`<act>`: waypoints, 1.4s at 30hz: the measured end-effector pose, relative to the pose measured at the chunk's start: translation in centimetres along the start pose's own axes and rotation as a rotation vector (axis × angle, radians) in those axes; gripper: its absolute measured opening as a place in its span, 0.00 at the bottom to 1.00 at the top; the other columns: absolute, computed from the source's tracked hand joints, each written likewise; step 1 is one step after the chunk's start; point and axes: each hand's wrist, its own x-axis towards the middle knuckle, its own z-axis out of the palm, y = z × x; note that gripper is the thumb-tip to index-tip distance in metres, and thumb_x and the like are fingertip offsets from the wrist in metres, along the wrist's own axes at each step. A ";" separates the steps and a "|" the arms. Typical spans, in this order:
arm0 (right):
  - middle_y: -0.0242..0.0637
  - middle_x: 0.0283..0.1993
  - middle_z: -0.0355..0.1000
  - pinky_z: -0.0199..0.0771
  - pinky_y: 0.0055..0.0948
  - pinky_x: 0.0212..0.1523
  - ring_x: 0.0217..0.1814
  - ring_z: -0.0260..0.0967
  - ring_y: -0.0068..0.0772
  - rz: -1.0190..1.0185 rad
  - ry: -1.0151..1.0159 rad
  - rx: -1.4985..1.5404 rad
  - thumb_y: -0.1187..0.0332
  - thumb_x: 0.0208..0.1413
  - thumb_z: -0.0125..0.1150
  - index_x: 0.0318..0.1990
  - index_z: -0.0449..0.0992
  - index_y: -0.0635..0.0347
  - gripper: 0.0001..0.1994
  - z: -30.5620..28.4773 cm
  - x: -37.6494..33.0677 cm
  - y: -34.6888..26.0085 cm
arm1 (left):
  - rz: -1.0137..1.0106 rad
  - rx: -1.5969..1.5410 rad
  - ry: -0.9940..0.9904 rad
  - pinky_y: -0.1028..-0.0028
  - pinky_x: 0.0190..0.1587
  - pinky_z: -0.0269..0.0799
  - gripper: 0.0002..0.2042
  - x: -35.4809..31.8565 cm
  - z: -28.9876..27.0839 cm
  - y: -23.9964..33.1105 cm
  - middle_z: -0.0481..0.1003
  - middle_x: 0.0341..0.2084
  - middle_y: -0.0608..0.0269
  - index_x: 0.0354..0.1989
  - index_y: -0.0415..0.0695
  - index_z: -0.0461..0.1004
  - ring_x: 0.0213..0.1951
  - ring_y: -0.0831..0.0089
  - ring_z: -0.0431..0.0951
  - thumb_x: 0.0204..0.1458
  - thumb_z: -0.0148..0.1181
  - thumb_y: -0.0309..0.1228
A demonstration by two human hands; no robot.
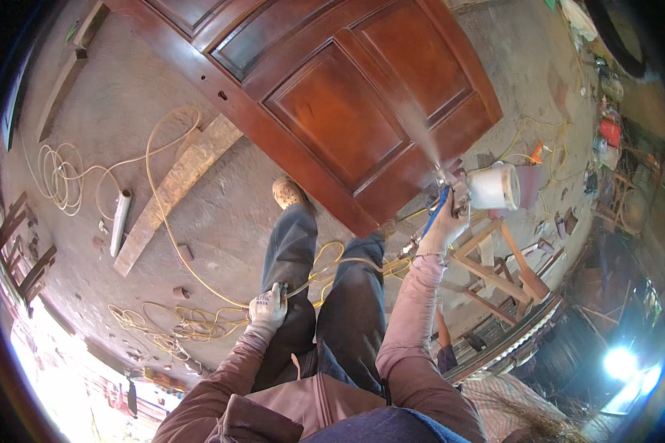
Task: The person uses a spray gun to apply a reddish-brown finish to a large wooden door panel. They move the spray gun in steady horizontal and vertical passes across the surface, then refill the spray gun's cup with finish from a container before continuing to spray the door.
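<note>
Far out to the left of our left hand (267, 308), a coil of pale yellow hose (58, 171) lies on the grey concrete floor (229, 199), with a white tube (120, 220) and a long weathered wooden plank (176, 186) nearer in. Our left hand, in a grey knit glove, is closed around the thin yellow air line (325, 269), holding it up by our thigh, seemingly so that the slack stays off the wet surface ahead. That line runs across our dark trousers toward our right hand (442, 227), which is clamped on the blue-handled spray gun (445, 193) with its white plastic cup (493, 186) sitting just beside the hand. The nozzle points up and away, and a pale mist fans onto the large reddish-brown panelled wooden door (332, 96) lying flat just beyond the hand. Below and to the right of that hand stands a light wooden trestle (495, 262), apparently propping the door.
</note>
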 end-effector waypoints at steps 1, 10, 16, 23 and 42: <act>0.45 0.46 0.79 0.77 0.33 0.43 0.43 0.78 0.37 0.006 0.059 -0.027 0.68 0.59 0.63 0.51 0.76 0.67 0.16 -1.1 -0.2 1.1 | 0.005 -0.008 -0.020 0.50 0.29 0.72 0.21 -0.3 -0.3 0.3 0.79 0.24 0.49 0.55 0.45 0.67 0.26 0.49 0.80 0.55 0.55 0.41; 0.39 0.41 0.78 0.77 0.28 0.36 0.40 0.76 0.27 -0.035 -0.169 0.293 0.72 0.59 0.62 0.48 0.77 0.69 0.12 1.6 -3.2 -1.3 | -0.032 -0.015 0.037 0.52 0.29 0.73 0.15 -1.0 -0.8 0.3 0.78 0.22 0.50 0.46 0.43 0.69 0.26 0.49 0.79 0.58 0.52 0.40; 0.37 0.40 0.77 0.81 0.29 0.34 0.35 0.74 0.25 -0.044 -0.283 0.455 0.73 0.59 0.61 0.49 0.76 0.67 0.12 4.6 -0.5 1.2 | 0.007 -0.018 0.040 0.52 0.31 0.73 0.14 -1.6 0.3 0.4 0.78 0.24 0.50 0.45 0.43 0.69 0.28 0.49 0.80 0.58 0.51 0.40; 0.37 0.40 0.78 0.78 0.29 0.33 0.31 0.74 0.24 -0.052 -0.032 0.049 0.68 0.60 0.62 0.47 0.78 0.69 0.14 -3.6 -2.7 8.7 | 0.013 0.021 0.059 0.53 0.28 0.72 0.15 -3.7 4.2 0.2 0.78 0.23 0.50 0.45 0.43 0.70 0.26 0.50 0.79 0.59 0.50 0.41; 0.45 0.43 0.80 0.76 0.29 0.44 0.44 0.79 0.32 -0.283 -0.580 -0.080 0.70 0.58 0.64 0.48 0.77 0.69 0.14 -11.1 -11.1 7.6 | 0.015 0.065 -0.015 0.53 0.29 0.73 0.15 -8.0 8.1 0.7 0.79 0.24 0.53 0.49 0.46 0.69 0.29 0.52 0.81 0.58 0.51 0.41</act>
